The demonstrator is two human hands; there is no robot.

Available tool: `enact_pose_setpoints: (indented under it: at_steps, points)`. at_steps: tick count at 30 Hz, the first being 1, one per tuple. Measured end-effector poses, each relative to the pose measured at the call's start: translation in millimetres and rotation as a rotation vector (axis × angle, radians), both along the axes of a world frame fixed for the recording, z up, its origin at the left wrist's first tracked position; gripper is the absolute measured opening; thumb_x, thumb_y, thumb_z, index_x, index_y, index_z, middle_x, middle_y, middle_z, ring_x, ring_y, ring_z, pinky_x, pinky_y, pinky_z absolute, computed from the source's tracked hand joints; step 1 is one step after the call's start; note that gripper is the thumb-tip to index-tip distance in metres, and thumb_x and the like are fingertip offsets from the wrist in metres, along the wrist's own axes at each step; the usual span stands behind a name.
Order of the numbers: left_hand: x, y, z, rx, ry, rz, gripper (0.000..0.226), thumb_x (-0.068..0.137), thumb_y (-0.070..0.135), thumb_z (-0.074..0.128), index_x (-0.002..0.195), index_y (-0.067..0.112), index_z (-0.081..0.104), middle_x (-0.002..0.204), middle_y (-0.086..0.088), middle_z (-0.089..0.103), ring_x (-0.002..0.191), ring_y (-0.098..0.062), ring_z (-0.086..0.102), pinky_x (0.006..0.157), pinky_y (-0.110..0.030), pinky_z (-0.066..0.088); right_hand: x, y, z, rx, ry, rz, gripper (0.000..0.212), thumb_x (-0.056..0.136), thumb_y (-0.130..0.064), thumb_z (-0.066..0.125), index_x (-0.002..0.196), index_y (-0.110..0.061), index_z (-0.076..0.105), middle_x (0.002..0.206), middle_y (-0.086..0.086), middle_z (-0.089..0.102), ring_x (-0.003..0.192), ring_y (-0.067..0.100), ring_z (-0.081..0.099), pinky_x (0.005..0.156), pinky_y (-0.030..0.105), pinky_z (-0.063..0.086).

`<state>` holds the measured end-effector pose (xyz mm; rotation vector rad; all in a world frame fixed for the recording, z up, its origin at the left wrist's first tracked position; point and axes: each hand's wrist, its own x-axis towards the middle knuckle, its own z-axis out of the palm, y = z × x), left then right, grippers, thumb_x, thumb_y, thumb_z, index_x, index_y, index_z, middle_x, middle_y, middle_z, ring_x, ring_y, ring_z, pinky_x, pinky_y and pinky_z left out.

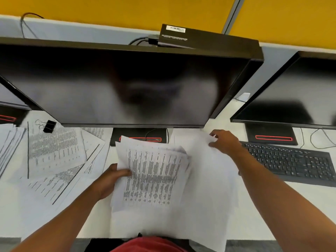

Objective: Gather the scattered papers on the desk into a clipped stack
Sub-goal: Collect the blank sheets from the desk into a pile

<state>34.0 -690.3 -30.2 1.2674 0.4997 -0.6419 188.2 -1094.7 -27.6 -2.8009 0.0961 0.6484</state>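
Paper handles light and floppy: thin sheets, slick against each other, easy to crease or fan out, so I judge the edges are the place to grip, thumb on top and fingers under, not the middle. Left hand (107, 180) holds the gathered bundle (152, 171) at its left edge, thumb pressed across the printed top sheet, other fingers hidden beneath; bundle is lifted and tilted over the desk (272, 206) in front of the monitor (127, 84), sheets uneven at the far corner. Right hand (224, 141) pinches the far corner of a blank sheet (205, 179) just right of the bundle, fingers curled on it; that sheet runs under the bundle's right side and sags toward my lap. More loose papers (54, 151) lie overlapping on the desk well left of my left hand, not touched. Binder clip (49, 126) sits on the top edge of those papers near the monitor's lower corner, apart from both hands. Keyboard (294, 162) lies right of my right forearm. Stack not yet squared or clipped.
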Motion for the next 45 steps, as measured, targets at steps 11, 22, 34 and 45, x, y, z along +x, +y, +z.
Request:
enact_pose_setpoints:
  at_steps: [11, 22, 34, 45]
  points:
    - [-11.7, 26.4, -26.0, 0.284, 0.093, 0.344, 0.017, 0.093, 0.005, 0.058, 0.105, 0.010, 0.069, 0.106, -0.009, 0.071, 0.106, -0.027, 0.062, 0.091, -0.034, 0.043, -39.7, 43.1, 90.4, 0.003, -0.101, 0.324, 0.023, 0.098, -0.032, 0.058, 0.116, -0.031, 0.074, 0.117, 0.001, 0.071, 0.093, 0.023, 0.059, 0.075, 0.028, 0.037]
    - [-10.9, 41.1, -23.3, 0.444, 0.024, 0.429, 0.033, 0.098, 0.008, 0.052, 0.130, 0.007, 0.058, 0.110, -0.007, 0.063, 0.102, -0.026, 0.057, 0.092, -0.034, 0.042, -52.6, 145.0, 271.7, -0.007, -0.067, 0.602, 0.006, 0.090, -0.041, 0.068, 0.092, -0.036, 0.072, 0.088, -0.018, 0.066, 0.083, 0.006, 0.058, 0.065, 0.027, 0.046]
    - [-41.3, 75.0, -10.2, -0.070, 0.141, 0.460, 0.050, 0.061, 0.059, 0.084, 0.068, 0.018, 0.058, 0.056, -0.006, 0.053, 0.041, -0.014, 0.053, 0.043, -0.023, 0.047, -28.0, 243.1, 179.3, 0.431, 0.054, 0.396, 0.006, 0.094, -0.035, 0.069, 0.095, -0.030, 0.069, 0.094, -0.014, 0.070, 0.081, 0.003, 0.066, 0.071, 0.024, 0.049]
    - [-57.8, 81.8, -13.5, -0.222, 0.060, 0.559, 0.041, 0.101, 0.048, 0.047, 0.125, 0.020, 0.066, 0.116, -0.003, 0.073, 0.112, -0.022, 0.068, 0.100, -0.040, 0.047, -68.3, 262.2, 65.7, 0.085, -0.111, 0.195, 0.032, 0.095, -0.045, 0.059, 0.076, -0.020, 0.052, 0.073, -0.002, 0.055, 0.071, 0.020, 0.053, 0.059, 0.027, 0.034]
